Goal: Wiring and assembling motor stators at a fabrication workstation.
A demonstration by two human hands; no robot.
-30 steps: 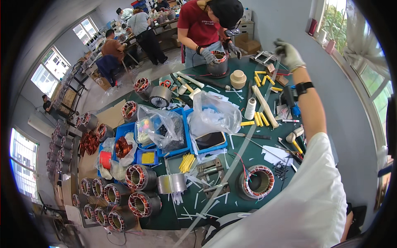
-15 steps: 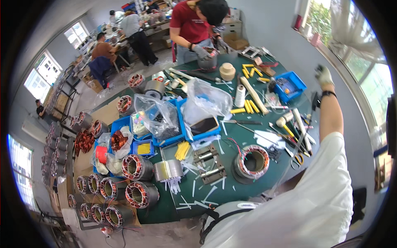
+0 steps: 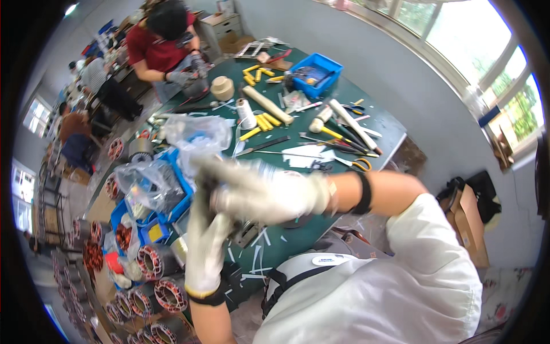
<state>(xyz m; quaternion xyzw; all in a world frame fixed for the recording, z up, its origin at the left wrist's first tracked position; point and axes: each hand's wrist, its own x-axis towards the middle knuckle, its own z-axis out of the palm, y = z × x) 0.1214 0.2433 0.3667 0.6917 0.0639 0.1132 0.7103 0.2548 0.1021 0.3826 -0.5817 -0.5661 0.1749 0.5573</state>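
my left grip (image 3: 205,249), 7–8 o'clock, overlaps right grip (image 3: 269,195) near centre; blurred, cannot tell if spread or pinching. metal fixture (image 3: 247,234), partly hidden, 7 o'clock. blue tray (image 3: 329,83) on worktop (image 3: 378,127), 1 o'clock.

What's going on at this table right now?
The person's gloved left hand and gloved right hand are close together above the green table; both are blurred, so whether they hold anything can't be told. Across the table, a co-worker in a red shirt has gloved hands at a grey cylindrical part. Wound metal cores lie at lower left, near blue bins; orange-handled scissors lie near the table's right edge.
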